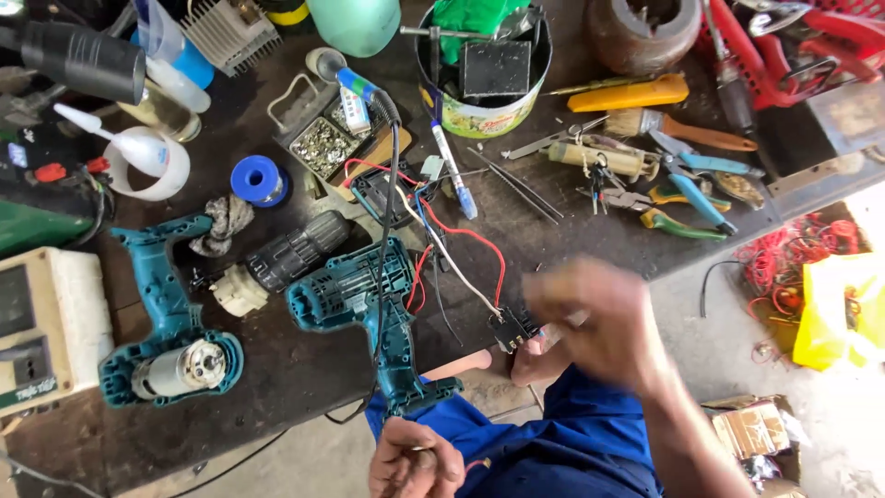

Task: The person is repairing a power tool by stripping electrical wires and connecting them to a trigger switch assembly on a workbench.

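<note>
My right hand (604,323), blurred, has its fingers closed around a small black switch block (513,329) at the near worktop (277,369) edge, wired red and white to the opened teal drill half (355,295). My left hand (415,458) pinches something small; I cannot tell what. The other shell (166,318) with its motor lies left, unassembled. Far off stands a round green-and-yellow labelled tin (479,115).
</note>
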